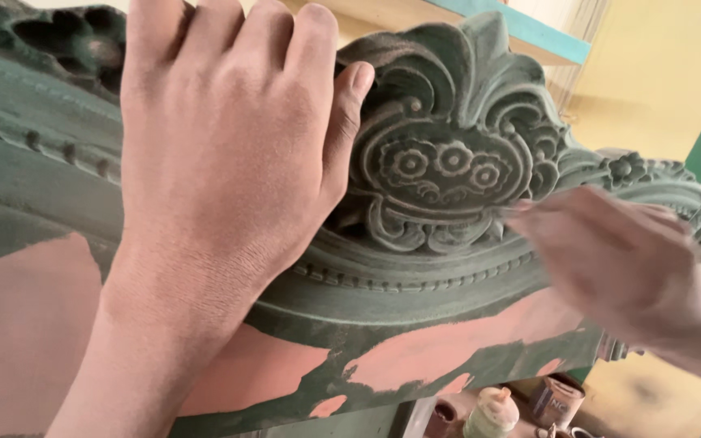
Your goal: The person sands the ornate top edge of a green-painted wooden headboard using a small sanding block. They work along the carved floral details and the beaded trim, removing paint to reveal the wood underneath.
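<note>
The green carved wooden panel (448, 162), with pink patches along its lower edge, is filling the view. The left hand (221, 154) is lying flat on its upper left carving, grip released. The blurred right hand (610, 251) is touching the floral centre; whether its grip is clenched cannot be told. Small containers (492, 414) are standing below.

A green-painted carved wooden crest (448, 170) with pinkish filler patches (456, 345) is bearing both hands: the left hand (229, 154) is resting flat on it, while the blurred right hand (610, 251) is touching the floral carving.
</note>
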